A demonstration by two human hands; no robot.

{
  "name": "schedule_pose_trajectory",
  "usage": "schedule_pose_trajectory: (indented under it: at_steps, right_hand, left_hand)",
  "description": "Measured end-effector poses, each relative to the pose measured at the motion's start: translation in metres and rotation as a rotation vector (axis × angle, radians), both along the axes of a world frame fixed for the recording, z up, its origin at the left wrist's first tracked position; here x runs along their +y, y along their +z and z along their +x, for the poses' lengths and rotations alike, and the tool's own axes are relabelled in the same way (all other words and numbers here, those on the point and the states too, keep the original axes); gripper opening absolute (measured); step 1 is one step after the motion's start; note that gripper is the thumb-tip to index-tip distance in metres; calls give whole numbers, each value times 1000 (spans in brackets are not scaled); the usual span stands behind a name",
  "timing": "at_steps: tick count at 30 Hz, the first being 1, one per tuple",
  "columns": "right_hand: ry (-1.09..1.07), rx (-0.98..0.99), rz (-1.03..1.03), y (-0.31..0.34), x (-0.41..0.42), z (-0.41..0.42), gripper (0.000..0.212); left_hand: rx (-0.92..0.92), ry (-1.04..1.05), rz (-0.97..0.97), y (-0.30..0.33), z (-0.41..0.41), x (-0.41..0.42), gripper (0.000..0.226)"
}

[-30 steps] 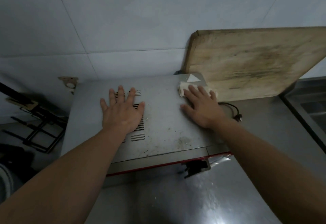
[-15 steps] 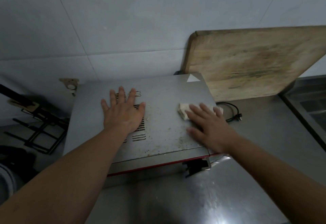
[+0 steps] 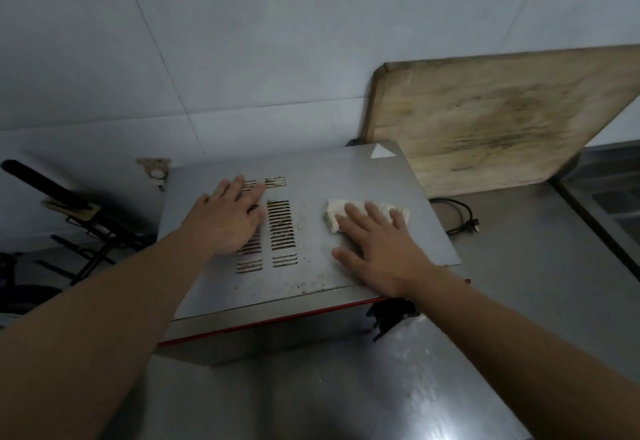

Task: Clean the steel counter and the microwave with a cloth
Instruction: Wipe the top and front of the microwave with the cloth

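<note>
The microwave (image 3: 332,176) is a grey metal box with vent slots on top and a red strip along its front edge, standing on the steel counter (image 3: 519,266). My left hand (image 3: 225,221) rests flat on the vent slots with straight fingers. With straight fingers, my right hand (image 3: 377,245) presses a white folded cloth (image 3: 337,213) onto the right part of the microwave's top. Specks of dirt show near the top's front edge.
A worn wooden cutting board (image 3: 491,117) leans on the tiled wall right of the microwave. A black power cord with plug (image 3: 464,218) lies on the counter beside it. A sink (image 3: 613,200) is at the far right, a black stove grate (image 3: 86,232) at the left.
My right hand has drawn the cloth from the microwave's back right corner toward the front, then leftward across the top. My left hand stays flat on the vents.
</note>
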State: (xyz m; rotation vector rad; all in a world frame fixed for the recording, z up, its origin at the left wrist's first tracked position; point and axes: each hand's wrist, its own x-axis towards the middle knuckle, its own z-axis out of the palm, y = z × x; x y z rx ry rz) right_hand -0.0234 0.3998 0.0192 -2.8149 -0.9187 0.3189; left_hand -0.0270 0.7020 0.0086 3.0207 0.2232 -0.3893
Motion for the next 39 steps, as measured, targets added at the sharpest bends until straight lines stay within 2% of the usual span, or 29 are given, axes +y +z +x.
schedule_pose_trajectory:
  at_steps: [4, 7, 11, 15, 18, 21, 24, 29, 33, 39]
  right_hand:
    - [155, 30, -26, 1, 11, -76, 74]
    - [176, 42, -60, 5, 21, -79, 73]
    - [177, 49, -63, 11, 56, -47, 71]
    - [60, -12, -107, 9, 93, 16, 68]
    - [-34, 7, -134, 9, 103, 73, 65]
    - [-44, 37, -155, 9, 104, 97, 61]
    - [-64, -12, -135, 3, 99, 73, 64]
    - [-3, -37, -1, 0, 77, -17, 64]
    - [29, -10, -33, -2, 53, -85, 64]
    - [2, 24, -60, 5, 58, -84, 61]
  left_hand:
    - [-97, 71, 1, -10, -32, 3, 61]
    - [-129, 104, -30, -12, -39, 1, 61]
    - [-155, 160, -19, -15, -44, 1, 59]
    - [-201, 244, -35, -16, -45, 2, 57]
    - [-216, 270, -32, -16, -45, 2, 57]
    - [-218, 270, -48, -17, -45, 2, 57]
    - [-216, 265, -50, -18, -45, 3, 57]
    - [-200, 255, -42, -18, -44, 3, 58]
    - [-198, 234, -53, -16, -46, 1, 58]
    - [-205, 235, -51, -15, -47, 1, 59]
